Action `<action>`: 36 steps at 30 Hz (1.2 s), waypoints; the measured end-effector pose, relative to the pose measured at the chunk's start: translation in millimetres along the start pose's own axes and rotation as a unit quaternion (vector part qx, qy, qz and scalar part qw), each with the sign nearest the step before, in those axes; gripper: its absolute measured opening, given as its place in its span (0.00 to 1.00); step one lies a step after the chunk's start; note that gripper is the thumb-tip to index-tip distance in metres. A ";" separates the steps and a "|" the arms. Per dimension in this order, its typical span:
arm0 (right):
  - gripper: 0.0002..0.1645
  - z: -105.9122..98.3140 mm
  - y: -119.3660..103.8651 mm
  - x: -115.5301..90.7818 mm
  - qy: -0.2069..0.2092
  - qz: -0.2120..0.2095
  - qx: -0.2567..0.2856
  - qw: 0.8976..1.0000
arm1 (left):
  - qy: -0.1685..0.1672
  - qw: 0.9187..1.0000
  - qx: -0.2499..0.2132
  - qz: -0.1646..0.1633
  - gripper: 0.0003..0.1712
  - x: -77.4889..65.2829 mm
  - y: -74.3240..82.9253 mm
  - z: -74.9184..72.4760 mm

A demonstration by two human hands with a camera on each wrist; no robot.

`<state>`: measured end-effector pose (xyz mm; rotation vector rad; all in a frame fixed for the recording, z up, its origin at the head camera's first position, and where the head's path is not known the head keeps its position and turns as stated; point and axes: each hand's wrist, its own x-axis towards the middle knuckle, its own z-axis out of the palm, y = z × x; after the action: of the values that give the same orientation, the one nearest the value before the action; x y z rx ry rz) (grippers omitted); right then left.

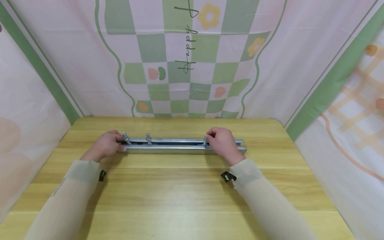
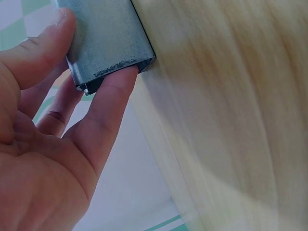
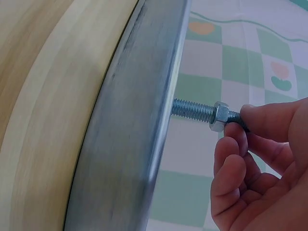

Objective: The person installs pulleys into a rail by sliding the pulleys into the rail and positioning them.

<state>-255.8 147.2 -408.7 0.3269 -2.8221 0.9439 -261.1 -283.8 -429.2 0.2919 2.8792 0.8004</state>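
A slotted metal strut channel (image 1: 171,150) lies lengthwise across the wooden table, its slot facing up. My left hand (image 1: 105,143) grips its left end. In the left wrist view the thumb rests on the channel's side (image 2: 108,36), and one finger touches the open end. Two bolts with nuts, the leftmost bolt (image 1: 126,137) and a second bolt (image 1: 148,138), stand up from the slot near that hand. Toward the right end, my right hand (image 1: 223,143) pinches the tip of a third threaded bolt (image 3: 192,110) between thumb and fingers. A hex nut (image 3: 220,116) sits on its thread, just below the fingertips.
The light wooden table (image 1: 180,193) extends in front of the channel and to both sides. A printed checkered cloth (image 1: 180,90) hangs behind the table's back edge. More cloth hangs at the left (image 1: 30,116) and right (image 1: 339,140).
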 end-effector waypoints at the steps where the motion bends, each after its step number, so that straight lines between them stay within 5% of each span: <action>1: 0.08 1.3 -1.8 0.5 -0.002 -0.002 0.001 1.000 | 0.000 1.000 0.000 0.000 0.20 0.1 0.0 0.0; 36: 0.09 48.8 -59.6 13.9 -0.012 -0.026 0.019 0.999 | 0.011 1.000 -0.003 0.017 0.19 -0.9 -1.2 2.1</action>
<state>-257.6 69.0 -410.1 0.4164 -2.8057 0.9912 -260.0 -284.0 -431.5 0.3330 2.8993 0.8244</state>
